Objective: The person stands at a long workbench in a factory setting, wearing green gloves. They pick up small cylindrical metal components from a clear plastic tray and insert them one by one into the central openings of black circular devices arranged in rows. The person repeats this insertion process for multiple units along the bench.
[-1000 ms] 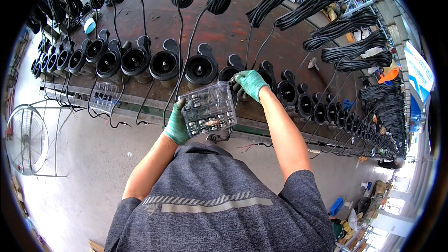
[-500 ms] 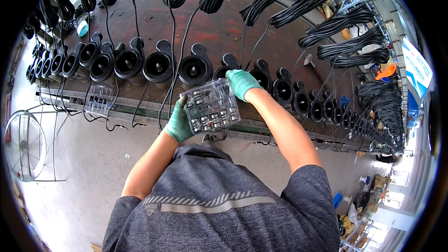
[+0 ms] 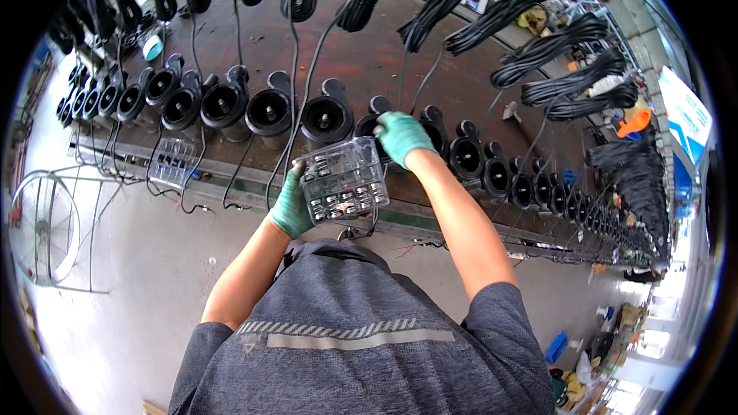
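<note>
- Left hand (image 3: 292,204), green glove: fingers curled about the left edge of a clear plastic tray (image 3: 344,180), thumb on the near side. The tray is carried off the bench, tilted slightly, its open face up toward the head; judged to be held so in order to keep its contents within reach of the other hand.
- Clear plastic tray: compartmented, with small dark and metallic parts lying in its cells; their kind is too small to tell. It sits just right of the left hand's grip and just below and left of the right hand, not touching it as far as can be seen.
- Right hand (image 3: 401,137), green glove: fingers drawn together, tips pressed down at one black round housing (image 3: 369,124) in the row. Whether a small part is pinched between them cannot be told; the glove hides it.
- Black round housings (image 3: 269,111): a long row standing along the bench, mouths facing up and outward, running to both sides of the right hand. Likely set side by side so that each can be served in turn.
- Cable bundles (image 3: 538,50): black coils laid on the brown bench top (image 3: 361,54), beyond the hands, one lead per housing.
- Second clear tray (image 3: 173,163): on the bench edge, well left of the left hand, untouched.
- Wire fan guard (image 3: 42,227): on the grey floor, far left.
</note>
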`<action>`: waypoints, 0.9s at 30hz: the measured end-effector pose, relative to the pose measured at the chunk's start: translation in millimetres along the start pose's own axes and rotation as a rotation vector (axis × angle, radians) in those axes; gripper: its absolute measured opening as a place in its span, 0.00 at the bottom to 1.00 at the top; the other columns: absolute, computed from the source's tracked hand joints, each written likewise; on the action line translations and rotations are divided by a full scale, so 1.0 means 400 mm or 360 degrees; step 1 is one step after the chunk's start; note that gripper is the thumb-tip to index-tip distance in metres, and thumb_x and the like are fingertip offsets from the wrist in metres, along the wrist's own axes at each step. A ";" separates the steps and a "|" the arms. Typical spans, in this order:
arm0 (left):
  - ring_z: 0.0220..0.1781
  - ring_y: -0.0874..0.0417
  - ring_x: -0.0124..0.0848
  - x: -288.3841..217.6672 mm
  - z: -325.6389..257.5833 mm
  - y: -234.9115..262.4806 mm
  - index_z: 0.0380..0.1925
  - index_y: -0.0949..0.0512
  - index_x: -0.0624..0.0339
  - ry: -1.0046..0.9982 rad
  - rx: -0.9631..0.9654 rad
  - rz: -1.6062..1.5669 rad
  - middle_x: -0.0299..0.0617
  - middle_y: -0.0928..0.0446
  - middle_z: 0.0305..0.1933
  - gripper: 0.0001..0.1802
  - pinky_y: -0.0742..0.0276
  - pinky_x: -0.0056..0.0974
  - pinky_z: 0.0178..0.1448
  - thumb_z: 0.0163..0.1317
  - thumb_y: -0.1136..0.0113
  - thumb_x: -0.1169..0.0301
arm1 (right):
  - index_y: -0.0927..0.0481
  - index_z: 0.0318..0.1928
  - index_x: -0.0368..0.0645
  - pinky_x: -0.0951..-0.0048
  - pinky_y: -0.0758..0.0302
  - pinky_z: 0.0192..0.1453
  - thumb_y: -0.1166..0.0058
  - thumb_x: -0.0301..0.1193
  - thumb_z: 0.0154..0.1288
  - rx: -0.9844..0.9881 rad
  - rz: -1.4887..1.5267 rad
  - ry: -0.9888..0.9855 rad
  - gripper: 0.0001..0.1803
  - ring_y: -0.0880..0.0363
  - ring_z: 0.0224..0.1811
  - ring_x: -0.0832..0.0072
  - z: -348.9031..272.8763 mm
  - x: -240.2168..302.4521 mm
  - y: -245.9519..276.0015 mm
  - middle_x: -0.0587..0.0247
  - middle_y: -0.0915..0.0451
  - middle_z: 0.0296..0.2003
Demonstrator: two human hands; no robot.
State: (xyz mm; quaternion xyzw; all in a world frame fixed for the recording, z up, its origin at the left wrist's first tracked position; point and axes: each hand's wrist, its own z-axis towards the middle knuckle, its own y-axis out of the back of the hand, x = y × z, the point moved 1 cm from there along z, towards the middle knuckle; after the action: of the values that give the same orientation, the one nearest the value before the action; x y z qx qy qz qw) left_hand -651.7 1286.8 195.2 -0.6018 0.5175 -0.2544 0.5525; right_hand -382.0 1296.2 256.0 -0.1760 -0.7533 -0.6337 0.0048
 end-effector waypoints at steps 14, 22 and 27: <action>0.67 0.17 0.49 0.117 0.079 0.008 0.72 0.27 0.50 0.0271 -0.0018 0.0103 0.50 0.20 0.68 0.46 0.21 0.58 0.73 0.64 0.38 0.31 | 0.18 0.63 0.47 0.54 0.18 0.59 0.31 0.42 0.64 0.0202 0.0195 0.0608 0.29 0.14 0.54 0.53 -0.219 0.072 0.034 0.53 0.19 0.57; 0.65 0.15 0.45 0.179 0.122 -0.051 0.70 0.26 0.52 0.0331 -0.0014 0.0094 0.47 0.18 0.66 0.44 0.20 0.55 0.71 0.63 0.34 0.35 | 0.15 0.52 0.43 0.61 0.17 0.53 0.30 0.40 0.63 0.0088 0.0949 0.0203 0.21 0.11 0.46 0.60 -0.247 -0.078 0.044 0.50 0.11 0.42; 0.70 0.19 0.49 0.196 0.122 -0.063 0.73 0.29 0.53 0.0228 -0.0039 -0.0071 0.51 0.23 0.71 0.43 0.22 0.58 0.74 0.63 0.32 0.43 | 0.16 0.46 0.42 0.70 0.21 0.34 0.33 0.38 0.70 0.0091 0.1520 -0.0509 0.13 0.19 0.24 0.75 -0.197 -0.277 0.035 0.66 0.15 0.31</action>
State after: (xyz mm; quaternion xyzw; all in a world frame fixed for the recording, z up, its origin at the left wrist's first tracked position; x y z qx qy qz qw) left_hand -573.9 1231.9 185.2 -0.6001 0.5453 -0.3028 0.5009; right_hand -291.1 1194.2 259.3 -0.5957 -0.5971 -0.5048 0.1837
